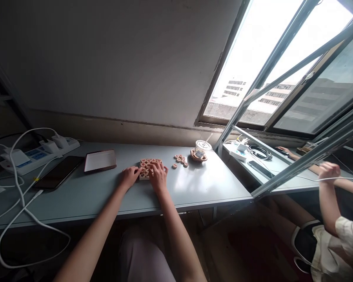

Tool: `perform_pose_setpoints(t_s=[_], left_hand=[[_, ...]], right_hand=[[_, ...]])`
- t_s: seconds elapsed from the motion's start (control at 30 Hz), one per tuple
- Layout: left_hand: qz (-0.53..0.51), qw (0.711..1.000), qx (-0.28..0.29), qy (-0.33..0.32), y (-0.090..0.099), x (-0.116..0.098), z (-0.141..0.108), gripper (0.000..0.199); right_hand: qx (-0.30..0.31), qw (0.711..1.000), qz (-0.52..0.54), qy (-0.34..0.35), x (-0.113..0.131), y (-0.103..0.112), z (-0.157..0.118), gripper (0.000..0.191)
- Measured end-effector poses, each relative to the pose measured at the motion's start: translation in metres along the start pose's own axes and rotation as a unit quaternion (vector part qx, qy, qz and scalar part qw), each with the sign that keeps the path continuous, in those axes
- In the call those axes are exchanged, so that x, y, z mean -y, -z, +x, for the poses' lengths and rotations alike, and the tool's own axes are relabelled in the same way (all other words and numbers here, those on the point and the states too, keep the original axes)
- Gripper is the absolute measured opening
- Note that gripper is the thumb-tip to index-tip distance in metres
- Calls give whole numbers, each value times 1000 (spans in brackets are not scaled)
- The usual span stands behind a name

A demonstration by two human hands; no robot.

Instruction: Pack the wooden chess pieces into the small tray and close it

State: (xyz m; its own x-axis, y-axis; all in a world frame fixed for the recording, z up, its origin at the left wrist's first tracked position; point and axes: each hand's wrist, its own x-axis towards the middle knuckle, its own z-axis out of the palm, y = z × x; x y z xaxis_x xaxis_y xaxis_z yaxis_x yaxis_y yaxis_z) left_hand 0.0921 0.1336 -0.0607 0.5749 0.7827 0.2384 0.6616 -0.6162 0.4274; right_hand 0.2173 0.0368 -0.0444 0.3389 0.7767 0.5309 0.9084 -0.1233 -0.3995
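A shallow box [144,179] of round wooden Chinese chess pieces [143,165] lies in front of me on the desk. Fingers bent, my left hand [130,176] grips the box's left edge. My right hand [159,176] is over the right part of the box, its fingers spread and reaching down to the pieces. It covers some of them, and I make out no piece held in it. Several loose chess pieces [182,159] are scattered to the right of the box. Off to the left lies a shallow tray-like lid [100,161] with a dark red rim.
A lidded cup with a straw [203,145] stands in a brown holder [198,156] at the right. On the left are a phone [59,173], a power strip [44,153] and looping white cables [26,203]. Beyond a metal frame [282,178], another person [329,219] sits at the neighbouring desk.
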Motion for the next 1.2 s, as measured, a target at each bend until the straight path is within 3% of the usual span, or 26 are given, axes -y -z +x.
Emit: perform_pose_setpoints(t_s=[0.13, 0.27, 0.6, 0.77, 0.87, 1.03, 1.2], left_hand=[[3, 1000, -6, 5, -2, 1, 1, 42], [20, 1000, -6, 1, -2, 0, 1, 42], [12, 1000, -13, -8, 3, -5, -2, 44], [9, 1000, -16, -8, 3, -6, -2, 45], [10, 1000, -13, -10, 2, -5, -2, 44], [12, 1000, -16, -15, 3, -4, -2, 45], [18, 1000, -8, -13, 6, -8, -3, 45]], right_hand=[[-71, 978, -86, -176, -43, 17, 3, 33], [-10, 963, -123, -238, -82, 31, -1, 34], [17, 983, -107, -149, -78, 26, -4, 28], [-21, 986, -60, -152, -77, 30, -3, 27], [-36, 992, -11, -119, -62, 28, 0, 31], [15, 1000, 2, -16, -29, 11, 0, 26], [16, 1000, -9, -6, -21, 3, -2, 26]])
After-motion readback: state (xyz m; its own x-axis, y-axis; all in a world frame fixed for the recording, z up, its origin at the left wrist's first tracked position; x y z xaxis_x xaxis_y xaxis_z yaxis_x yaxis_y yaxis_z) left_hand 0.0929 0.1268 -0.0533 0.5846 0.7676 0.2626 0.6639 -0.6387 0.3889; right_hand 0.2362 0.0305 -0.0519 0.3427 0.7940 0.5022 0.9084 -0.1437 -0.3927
